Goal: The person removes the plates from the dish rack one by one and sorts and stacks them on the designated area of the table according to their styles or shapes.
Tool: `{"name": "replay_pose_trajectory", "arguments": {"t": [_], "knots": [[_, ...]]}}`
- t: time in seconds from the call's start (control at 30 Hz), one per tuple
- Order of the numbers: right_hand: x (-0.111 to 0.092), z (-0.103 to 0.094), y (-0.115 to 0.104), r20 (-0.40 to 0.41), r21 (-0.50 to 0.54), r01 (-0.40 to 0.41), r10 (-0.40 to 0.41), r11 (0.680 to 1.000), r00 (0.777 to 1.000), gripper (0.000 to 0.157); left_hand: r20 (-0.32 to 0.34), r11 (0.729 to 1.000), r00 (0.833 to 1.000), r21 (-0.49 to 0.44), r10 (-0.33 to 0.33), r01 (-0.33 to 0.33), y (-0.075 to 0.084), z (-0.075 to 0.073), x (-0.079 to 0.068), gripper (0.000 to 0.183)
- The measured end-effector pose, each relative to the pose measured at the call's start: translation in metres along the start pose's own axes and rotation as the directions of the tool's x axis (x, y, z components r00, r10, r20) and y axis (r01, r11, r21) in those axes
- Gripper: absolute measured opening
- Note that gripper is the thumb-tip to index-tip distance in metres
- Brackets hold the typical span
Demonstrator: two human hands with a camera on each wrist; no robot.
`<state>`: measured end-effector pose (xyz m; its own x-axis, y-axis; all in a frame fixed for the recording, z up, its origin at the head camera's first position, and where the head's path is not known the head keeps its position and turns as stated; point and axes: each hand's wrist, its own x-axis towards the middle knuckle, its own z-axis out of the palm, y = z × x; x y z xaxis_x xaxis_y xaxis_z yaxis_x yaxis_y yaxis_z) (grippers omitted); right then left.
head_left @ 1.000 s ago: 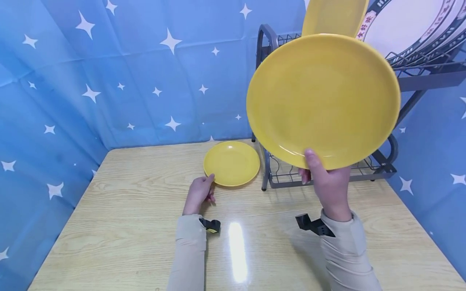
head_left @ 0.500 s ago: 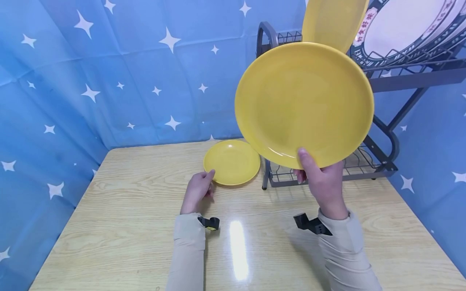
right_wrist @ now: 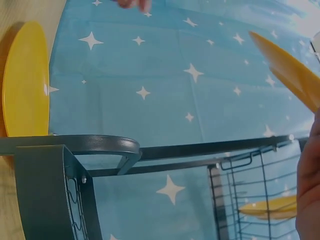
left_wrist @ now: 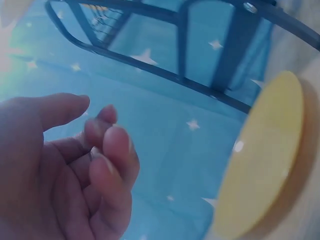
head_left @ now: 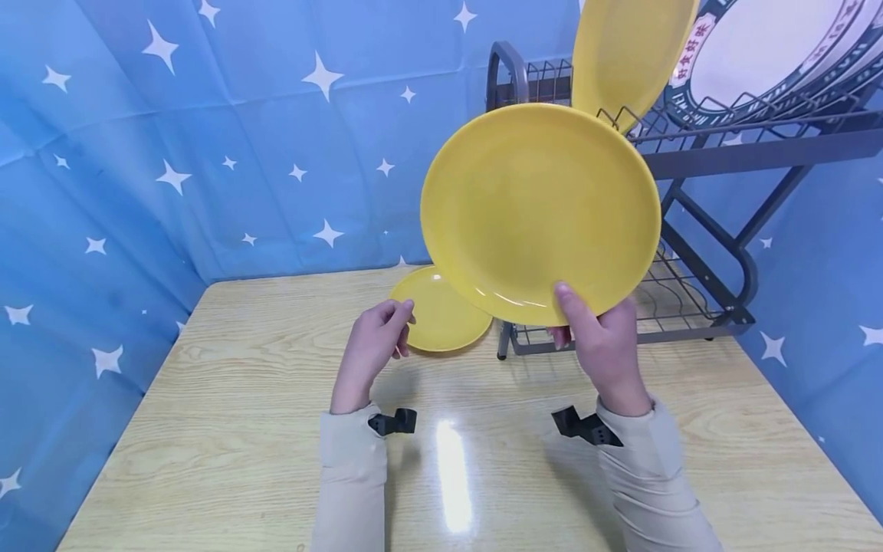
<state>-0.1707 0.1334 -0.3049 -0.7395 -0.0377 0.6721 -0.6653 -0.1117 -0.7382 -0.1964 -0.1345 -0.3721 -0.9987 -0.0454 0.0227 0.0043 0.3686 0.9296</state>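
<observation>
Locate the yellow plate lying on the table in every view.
Head: table plate near the centre, partly behind the held plate.
Left wrist: table plate on the right side.
Right wrist: table plate at upper left.
Shared landmark: the dark rack, at right in head, along the top in left wrist, across the bottom in right wrist.

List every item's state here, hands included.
Held yellow plate: raised, steeply tilted
Tabletop plate: lying flat
Racked yellow plate: standing on edge
Pattern-rimmed plates: leaning on edge
Dish rack: upright, loaded with plates
Left hand: loosely curled, holding nothing
Right hand: pinching the held yellow plate
</observation>
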Motion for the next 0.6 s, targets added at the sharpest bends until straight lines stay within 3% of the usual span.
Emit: {"name": "replay_pose_trajectory", "arguments": {"t": [0.2,0.4,0.6], "knots": [[-0.003,-0.005,0.009,-0.02,-0.053,-0.062,0.061,0.997,0.998,0.011,-0.011,0.997,0.997,-0.02,0.074,-0.074,0.022,-0.004,-0.01,0.043],[-0.005,-0.008,0.015,-0.034,-0.062,-0.074,0.072,0.995,0.997,0.01,0.003,0.992,0.993,-0.033,0.122,-0.122,0.04,-0.005,-0.017,0.041],[-0.003,-0.007,0.016,-0.013,-0.152,-0.077,0.076,0.985,0.997,0.013,0.017,0.969,0.971,-0.071,0.237,-0.235,0.048,-0.005,-0.026,0.037]]}}
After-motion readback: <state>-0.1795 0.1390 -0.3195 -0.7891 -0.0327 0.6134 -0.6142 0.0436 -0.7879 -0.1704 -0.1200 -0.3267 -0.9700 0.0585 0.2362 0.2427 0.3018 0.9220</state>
